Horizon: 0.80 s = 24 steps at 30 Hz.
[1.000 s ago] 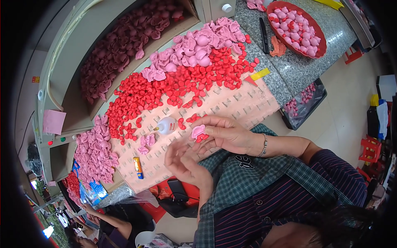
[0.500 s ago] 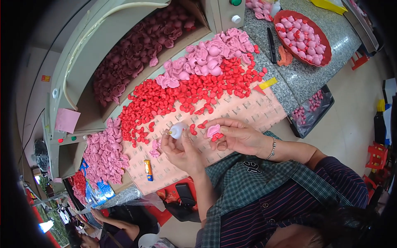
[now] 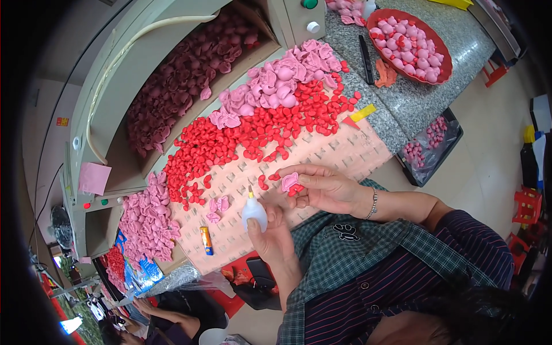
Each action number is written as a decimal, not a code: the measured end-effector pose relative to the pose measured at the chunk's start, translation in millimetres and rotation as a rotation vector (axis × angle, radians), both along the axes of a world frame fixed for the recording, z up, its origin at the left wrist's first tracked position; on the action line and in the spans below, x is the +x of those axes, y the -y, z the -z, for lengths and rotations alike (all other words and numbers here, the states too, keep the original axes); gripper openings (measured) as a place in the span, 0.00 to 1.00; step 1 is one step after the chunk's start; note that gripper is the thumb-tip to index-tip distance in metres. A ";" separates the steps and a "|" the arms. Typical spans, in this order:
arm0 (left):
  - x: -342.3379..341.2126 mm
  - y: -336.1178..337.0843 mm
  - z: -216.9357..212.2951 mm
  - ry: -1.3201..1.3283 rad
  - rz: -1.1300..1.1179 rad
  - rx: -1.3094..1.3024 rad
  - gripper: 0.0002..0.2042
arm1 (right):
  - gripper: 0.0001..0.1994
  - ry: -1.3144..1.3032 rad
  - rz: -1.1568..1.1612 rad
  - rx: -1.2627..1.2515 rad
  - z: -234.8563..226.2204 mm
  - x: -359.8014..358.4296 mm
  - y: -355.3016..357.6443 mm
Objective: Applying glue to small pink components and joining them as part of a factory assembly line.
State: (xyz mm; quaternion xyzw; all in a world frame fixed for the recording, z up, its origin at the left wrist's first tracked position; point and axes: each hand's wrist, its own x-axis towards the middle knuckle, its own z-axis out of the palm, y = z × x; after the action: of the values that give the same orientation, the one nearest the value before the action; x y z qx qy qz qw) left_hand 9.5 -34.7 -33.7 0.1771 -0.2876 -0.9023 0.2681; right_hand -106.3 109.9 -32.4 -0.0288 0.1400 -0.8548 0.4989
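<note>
Perforated board; left hand grips glue bottle, right hand pinches pink piece just beside.

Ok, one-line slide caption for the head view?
Left hand holds a small white squeeze bottle while right hand pinches a pink moulded piece above a pegged board heaped with red pieces.

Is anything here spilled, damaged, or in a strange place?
Nothing looks damaged or spilled. The left hand holds a small white glue bottle upright; the right hand holds a pink piece. One small orange tube lies alone on the perforated board, apart from the red pieces, but that seems harmless.
</note>
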 end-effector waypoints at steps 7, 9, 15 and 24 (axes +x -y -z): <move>-5.1 -11.9 -17.9 -0.047 -0.056 0.149 0.23 | 0.20 -0.078 0.031 -0.042 8.2 7.6 1.3; -4.7 -14.1 -18.4 -0.057 -0.116 0.103 0.23 | 0.20 -0.072 0.035 -0.030 4.6 9.1 0.4; -6.7 -25.3 -36.8 0.074 -0.125 -0.253 0.25 | 0.20 -0.049 0.001 0.042 1.7 12.3 -2.0; -7.3 -30.5 -45.7 0.237 -0.251 -0.659 0.24 | 0.19 -0.102 0.007 0.049 0.1 14.3 -0.7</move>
State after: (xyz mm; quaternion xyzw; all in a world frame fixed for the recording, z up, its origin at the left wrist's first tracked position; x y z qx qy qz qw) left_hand 2.2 -4.2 12.0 0.2186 -0.5678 -0.6945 0.3840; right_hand -92.0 110.7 -32.5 -0.0595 0.1863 -0.8503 0.4885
